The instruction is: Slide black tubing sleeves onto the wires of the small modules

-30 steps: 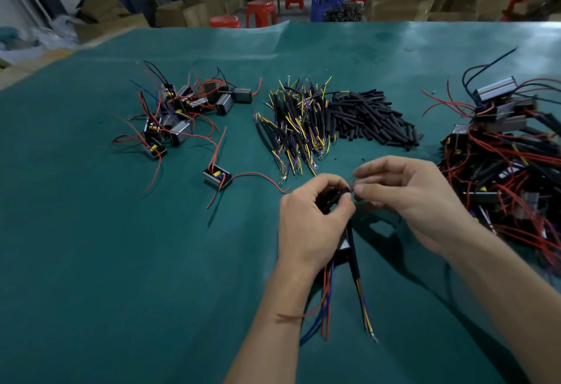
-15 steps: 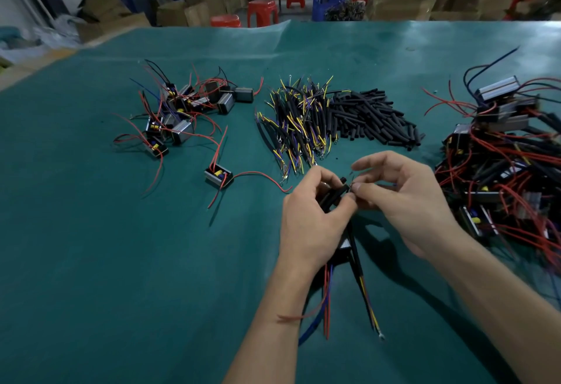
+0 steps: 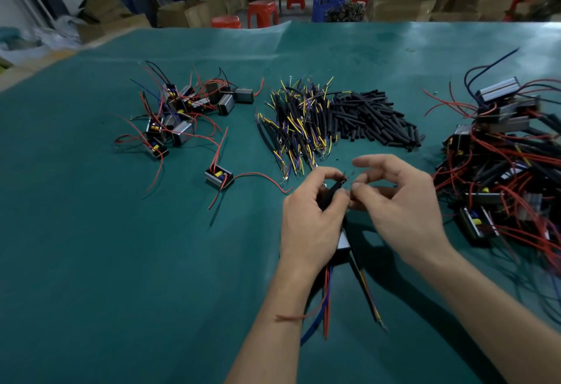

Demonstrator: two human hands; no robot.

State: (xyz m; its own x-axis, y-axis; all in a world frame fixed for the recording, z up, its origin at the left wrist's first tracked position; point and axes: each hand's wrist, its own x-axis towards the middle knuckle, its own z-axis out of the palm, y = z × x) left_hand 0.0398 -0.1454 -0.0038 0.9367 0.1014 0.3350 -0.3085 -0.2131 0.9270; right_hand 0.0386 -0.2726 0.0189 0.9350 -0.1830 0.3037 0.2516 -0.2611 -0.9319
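My left hand (image 3: 312,216) grips a black tubing sleeve (image 3: 332,194) whose tip points up and right. A small grey module (image 3: 343,244) hangs under that hand, with red, blue and yellow wires (image 3: 328,301) trailing toward me. My right hand (image 3: 400,201) pinches something thin at the sleeve's tip between thumb and a finger; the other fingers are spread. Loose black sleeves (image 3: 373,119) lie in a pile beyond my hands. Left of that pile is a heap of sleeved yellow and purple wires (image 3: 297,122).
A single module (image 3: 219,176) with red wires lies left of my hands. More small modules (image 3: 179,110) are clustered at the far left. A tangle of modules and red wires (image 3: 510,165) fills the right side. The green mat (image 3: 121,262) covers the table.
Both hands have shifted slightly away from me. My right index finger has lifted and spread away from the sleeve tip. The hanging wires barely moved.
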